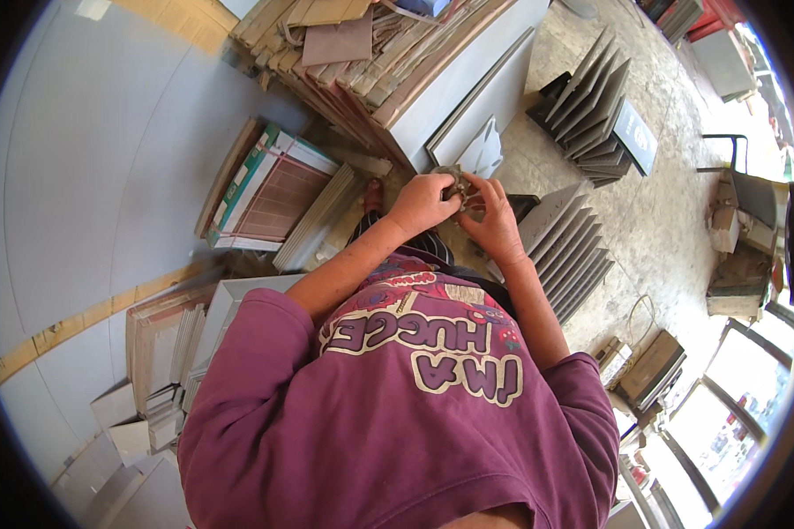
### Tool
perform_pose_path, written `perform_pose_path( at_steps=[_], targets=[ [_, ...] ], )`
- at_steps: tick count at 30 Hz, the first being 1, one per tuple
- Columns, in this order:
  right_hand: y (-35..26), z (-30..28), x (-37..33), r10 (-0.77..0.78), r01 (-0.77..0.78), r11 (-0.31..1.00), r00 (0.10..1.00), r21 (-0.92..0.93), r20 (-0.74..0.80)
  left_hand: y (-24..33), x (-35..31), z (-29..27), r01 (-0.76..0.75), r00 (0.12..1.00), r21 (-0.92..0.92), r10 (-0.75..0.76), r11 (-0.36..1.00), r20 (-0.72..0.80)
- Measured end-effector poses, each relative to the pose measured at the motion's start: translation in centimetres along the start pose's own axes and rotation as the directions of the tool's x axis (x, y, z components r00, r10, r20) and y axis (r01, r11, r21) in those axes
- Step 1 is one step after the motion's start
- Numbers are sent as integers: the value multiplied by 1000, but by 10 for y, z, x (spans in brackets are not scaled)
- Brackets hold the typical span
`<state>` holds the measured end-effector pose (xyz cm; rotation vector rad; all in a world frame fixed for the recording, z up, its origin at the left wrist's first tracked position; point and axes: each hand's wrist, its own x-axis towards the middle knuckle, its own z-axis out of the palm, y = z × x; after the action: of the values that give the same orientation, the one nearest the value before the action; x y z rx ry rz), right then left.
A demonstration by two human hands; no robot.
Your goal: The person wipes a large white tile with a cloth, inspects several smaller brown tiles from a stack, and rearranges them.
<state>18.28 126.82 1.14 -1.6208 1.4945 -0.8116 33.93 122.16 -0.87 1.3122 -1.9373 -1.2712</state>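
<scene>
Both hands meet in front of my body around a small, crumpled grey-brown bundle [450,179], possibly cloth or cord; its kind is not clear. My left hand [423,204] grips it from the left with curled fingers. From the right, my right hand [492,219] pinches at its edge, thumb and fingers bent toward it. Part of the bundle is hidden behind the fingers. Just beyond it, a whitish plastic piece [483,150] rests against a leaning pale panel [450,119].
Flattened cardboard [353,53] is piled at the far side. Strapped boxed tiles [269,189] lean by the left wall. Racks of upright tile samples [565,251] and another fanned rack [591,106] stand on the concrete floor to the right. A dark chair [750,198] is farther right.
</scene>
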Motion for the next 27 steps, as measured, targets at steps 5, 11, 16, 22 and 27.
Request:
perform_pose_path(
  at_steps=[5,11,16,22,27],
  targets=[
    [-2,4,5,59,-64,993,997,-100,-54,10,-3,-3,-146,985,163,159,976,-65],
    [-1,0,19,113,-115,993,988,-15,-103,17,4,-11,-259,951,213,287,942,-114],
    [-6,-4,34,174,-172,985,980,23,-101,16,10,-20,-271,939,134,293,953,-182],
    [-17,-7,69,147,-141,987,986,79,-79,11,24,-42,-263,928,-78,230,962,-292],
    [-40,-9,121,33,-17,996,984,92,-177,22,41,-78,-297,884,-141,215,945,-416]
  ],
)
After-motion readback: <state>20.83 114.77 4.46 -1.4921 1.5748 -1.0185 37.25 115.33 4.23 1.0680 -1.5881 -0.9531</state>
